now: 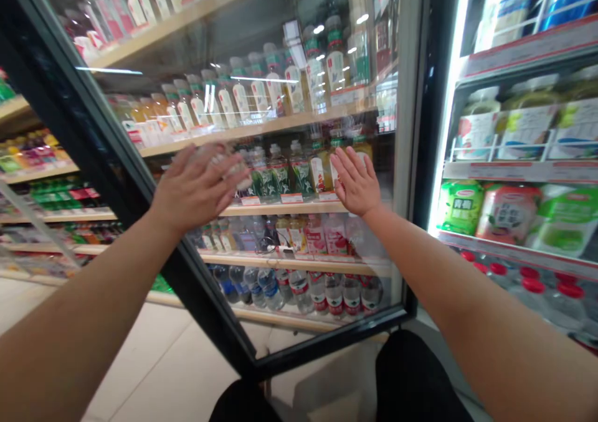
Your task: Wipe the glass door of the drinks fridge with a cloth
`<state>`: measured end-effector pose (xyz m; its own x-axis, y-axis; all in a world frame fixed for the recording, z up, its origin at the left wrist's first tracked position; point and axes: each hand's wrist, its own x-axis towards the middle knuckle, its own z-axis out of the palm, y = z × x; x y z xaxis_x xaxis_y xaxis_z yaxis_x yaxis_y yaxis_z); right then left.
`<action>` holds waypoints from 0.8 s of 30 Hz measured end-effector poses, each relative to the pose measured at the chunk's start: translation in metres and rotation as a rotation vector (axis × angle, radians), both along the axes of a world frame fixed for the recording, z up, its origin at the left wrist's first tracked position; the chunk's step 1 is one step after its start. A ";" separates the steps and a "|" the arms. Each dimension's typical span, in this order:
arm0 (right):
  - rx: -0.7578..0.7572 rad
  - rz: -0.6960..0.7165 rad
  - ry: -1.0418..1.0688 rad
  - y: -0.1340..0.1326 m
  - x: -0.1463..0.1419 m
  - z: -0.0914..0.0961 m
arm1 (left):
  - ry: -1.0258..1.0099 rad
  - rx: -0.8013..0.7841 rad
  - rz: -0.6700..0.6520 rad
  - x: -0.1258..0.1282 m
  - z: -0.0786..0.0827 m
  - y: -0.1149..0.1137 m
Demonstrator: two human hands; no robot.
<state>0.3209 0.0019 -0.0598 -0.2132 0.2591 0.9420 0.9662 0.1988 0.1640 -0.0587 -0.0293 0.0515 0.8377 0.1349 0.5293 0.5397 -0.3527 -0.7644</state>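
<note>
A glass fridge door (299, 272) in a black frame (93, 142) stands swung open in front of me. My right hand (355, 182) lies flat on the glass with its fingers spread and holds nothing. My left hand (194, 188) is also against the glass, further left, and is smeared by motion. Under its fingertips is a pale crumpled wad (224, 160), perhaps a cloth, pressed to the pane. Through the glass I see store shelves with rows of drink bottles (280, 176).
The lit fridge interior is open on the right, its shelves (514, 172) carrying green pouches (460, 207) and cartons, with red-capped bottles (532, 285) lower down. More stocked shelves (51, 213) run along the left. My dark-trousered knees (420, 378) are at the bottom, over pale floor tiles (163, 366).
</note>
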 end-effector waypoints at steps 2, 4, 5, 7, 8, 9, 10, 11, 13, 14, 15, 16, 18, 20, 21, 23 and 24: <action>-0.001 0.002 0.007 0.000 0.000 0.000 | -0.198 0.043 0.064 -0.002 -0.001 -0.002; 0.004 0.007 0.006 0.000 0.000 0.000 | -0.119 0.017 0.030 -0.001 -0.009 -0.001; 0.008 0.009 0.002 0.000 0.000 0.000 | 0.024 -0.028 -0.009 0.000 -0.014 0.000; 0.011 0.011 -0.007 0.000 0.001 0.000 | 0.301 -0.122 -0.071 0.001 -0.018 0.002; 0.012 0.009 -0.008 0.000 0.001 0.000 | 0.361 -0.151 -0.079 0.001 -0.017 0.004; 0.013 0.004 -0.010 0.000 0.001 0.000 | 0.339 -0.156 -0.072 0.002 -0.012 0.005; 0.017 -0.002 -0.011 0.000 0.001 -0.001 | 0.242 -0.136 -0.060 0.003 -0.007 0.006; 0.024 -0.008 -0.013 0.001 0.002 -0.001 | 0.105 -0.102 -0.048 0.005 -0.001 0.007; 0.057 -0.012 -0.022 0.001 0.002 -0.001 | -0.136 -0.034 -0.053 0.014 0.006 0.009; 0.079 -0.008 -0.029 0.002 0.003 -0.002 | -0.191 -0.011 -0.070 0.021 0.005 0.009; 0.102 -0.002 -0.036 0.003 0.003 -0.002 | -0.172 -0.009 -0.089 0.029 0.002 0.010; 0.120 0.003 -0.041 0.004 0.003 -0.003 | -0.090 -0.030 -0.106 0.039 -0.002 0.011; 0.144 0.005 -0.044 0.006 0.004 -0.004 | 0.176 -0.135 -0.109 0.056 -0.011 0.011; 0.157 -0.004 -0.048 0.007 0.004 -0.005 | 0.312 -0.217 -0.085 0.069 -0.011 0.011; 0.165 -0.008 -0.051 0.008 0.005 -0.005 | 0.275 -0.218 -0.069 0.073 -0.007 0.011; 0.186 -0.012 -0.058 0.008 0.005 -0.005 | 0.061 -0.157 -0.035 0.075 0.001 0.011; 0.198 -0.010 -0.063 0.008 0.005 -0.005 | -0.061 -0.118 -0.018 0.075 0.004 0.012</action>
<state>0.3263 0.0102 -0.0644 -0.2715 0.0723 0.9597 0.9546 0.1471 0.2589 0.0160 -0.0176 0.0552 0.8075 0.1845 0.5603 0.5765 -0.4480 -0.6833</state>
